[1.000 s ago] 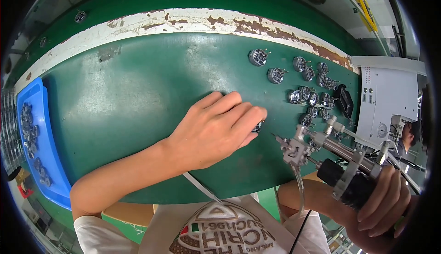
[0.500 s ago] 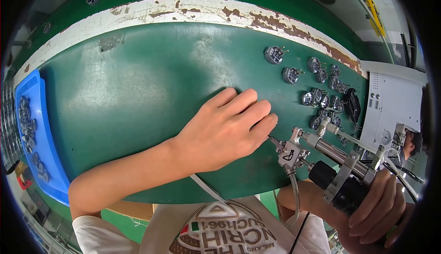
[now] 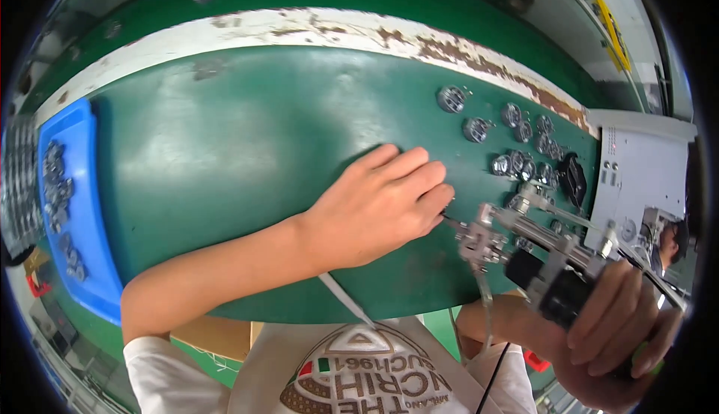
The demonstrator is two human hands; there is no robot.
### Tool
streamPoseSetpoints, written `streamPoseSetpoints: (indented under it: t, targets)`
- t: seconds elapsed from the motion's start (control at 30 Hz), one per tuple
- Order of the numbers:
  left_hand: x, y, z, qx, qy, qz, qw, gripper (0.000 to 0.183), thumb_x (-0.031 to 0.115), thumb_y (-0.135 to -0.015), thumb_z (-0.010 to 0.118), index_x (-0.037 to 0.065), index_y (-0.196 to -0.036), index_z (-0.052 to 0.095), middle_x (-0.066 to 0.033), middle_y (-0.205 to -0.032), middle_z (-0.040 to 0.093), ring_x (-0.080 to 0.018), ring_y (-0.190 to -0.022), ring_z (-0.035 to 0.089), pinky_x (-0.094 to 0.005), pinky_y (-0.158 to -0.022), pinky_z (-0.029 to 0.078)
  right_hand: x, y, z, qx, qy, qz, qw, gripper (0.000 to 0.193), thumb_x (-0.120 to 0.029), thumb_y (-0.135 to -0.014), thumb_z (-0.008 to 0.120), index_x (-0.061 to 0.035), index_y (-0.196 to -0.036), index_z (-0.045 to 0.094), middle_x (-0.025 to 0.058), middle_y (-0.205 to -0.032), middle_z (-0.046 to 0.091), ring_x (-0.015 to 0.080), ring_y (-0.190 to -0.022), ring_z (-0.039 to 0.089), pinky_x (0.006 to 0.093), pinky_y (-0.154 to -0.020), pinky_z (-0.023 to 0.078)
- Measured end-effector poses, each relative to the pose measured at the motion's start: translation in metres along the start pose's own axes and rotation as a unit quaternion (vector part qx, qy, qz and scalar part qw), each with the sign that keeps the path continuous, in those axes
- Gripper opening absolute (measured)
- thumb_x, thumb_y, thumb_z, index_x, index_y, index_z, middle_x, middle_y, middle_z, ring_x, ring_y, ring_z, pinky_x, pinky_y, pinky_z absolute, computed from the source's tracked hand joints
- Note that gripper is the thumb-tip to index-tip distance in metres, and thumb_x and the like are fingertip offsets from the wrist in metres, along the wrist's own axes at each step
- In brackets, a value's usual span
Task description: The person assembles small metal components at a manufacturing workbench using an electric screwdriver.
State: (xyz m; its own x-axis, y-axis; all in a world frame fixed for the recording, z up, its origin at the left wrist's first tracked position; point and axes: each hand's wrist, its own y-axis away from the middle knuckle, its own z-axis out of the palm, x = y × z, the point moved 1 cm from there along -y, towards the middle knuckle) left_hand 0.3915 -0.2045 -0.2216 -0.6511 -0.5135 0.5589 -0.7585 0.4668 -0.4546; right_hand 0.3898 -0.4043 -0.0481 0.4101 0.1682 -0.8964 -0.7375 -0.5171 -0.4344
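Observation:
My left hand (image 3: 380,208) rests over the middle of the green table (image 3: 210,144), palm down with its fingers curled in. Whatever the fingers grip lies hidden beneath them. My right hand (image 3: 622,320) is wrapped round the rear of a dispensing valve (image 3: 558,290), which has a black cylindrical body, metal fittings and a clear hose (image 3: 485,301). The valve's metal front block (image 3: 479,243) points left, its thin tip by the left hand's fingers. Beyond the valve stand several round grey metal parts (image 3: 477,130) with thin pins.
A blue tray (image 3: 105,257) holding several small grey parts stands at the left. A light grey control box (image 3: 648,144) sits at the right, beside a black object (image 3: 573,179). A worn white ledge (image 3: 329,30) runs along the far edge. A pale strip (image 3: 344,299) lies near the left wrist.
The view has shifted a little, so the tray and table look displaced. Both hands keep nearly the same pose, the valve's tip still by the left fingers.

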Motion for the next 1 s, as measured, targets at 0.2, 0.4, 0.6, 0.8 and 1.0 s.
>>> streamPoseSetpoints:
  t: [0.2,0.4,0.6,0.8,1.0]
  targets:
    - [0.008,0.022,-0.05,-0.045,-0.106,0.014,0.993,0.03,0.016,-0.077,0.082,0.009,-0.103,0.069,-0.0025,-0.098,0.061,-0.0214,-0.094,0.06,-0.0351,-0.077,0.05,-0.034,0.026,-0.024,0.039,-0.103,-0.136,0.984,0.049,-0.06,-0.106,0.044,-0.0154,-0.102,0.063,-0.0026,-0.065,0.049,0.0113,-0.05,0.047,0.0271,-0.053,0.046]
    - [0.035,0.08,-0.126,0.053,-0.214,-0.122,0.968,0.039,0.006,-0.068,0.086,0.006,-0.105,0.073,-0.0059,-0.104,0.073,-0.026,-0.091,0.065,-0.0378,-0.077,0.055,-0.029,0.039,-0.036,0.06,-0.102,-0.175,0.977,0.048,-0.059,-0.107,0.044,-0.014,-0.093,0.051,-0.0007,-0.063,0.044,0.0133,-0.046,0.039,0.0315,-0.044,0.033]
    - [0.066,0.1,-0.133,0.142,-0.227,-0.121,0.956,0.046,0.001,-0.062,0.087,0.005,-0.106,0.075,-0.0073,-0.103,0.076,-0.0257,-0.085,0.064,-0.0346,-0.074,0.055,-0.022,0.045,-0.031,0.038,-0.118,-0.166,0.978,0.046,-0.056,-0.104,0.05,-0.0122,-0.093,0.044,0.0002,-0.062,0.039,0.0152,-0.046,0.035,0.0349,-0.043,0.03]
    - [0.077,0.108,-0.126,0.197,-0.225,-0.09,0.95,0.046,-0.001,-0.06,0.088,0.005,-0.104,0.076,-0.0067,-0.103,0.077,-0.0232,-0.085,0.065,-0.0327,-0.072,0.054,-0.025,0.066,-0.038,0.122,-0.119,-0.178,0.969,0.03,-0.036,-0.101,0.048,-0.012,-0.084,0.041,-0.0001,-0.058,0.039,0.0113,-0.043,0.034,0.0237,-0.05,0.032]
    - [0.086,0.116,-0.128,0.227,-0.161,-0.119,0.953,0.037,0.004,-0.065,0.089,0.006,-0.1,0.078,-0.0051,-0.105,0.079,-0.0212,-0.086,0.065,-0.0309,-0.075,0.054,-0.03,0.098,-0.075,0.175,-0.083,-0.147,0.97,0.026,-0.019,-0.1,0.046,-0.0115,-0.076,0.039,-0.0006,-0.053,0.041,0.0055,-0.041,0.034,0.0109,-0.057,0.033]
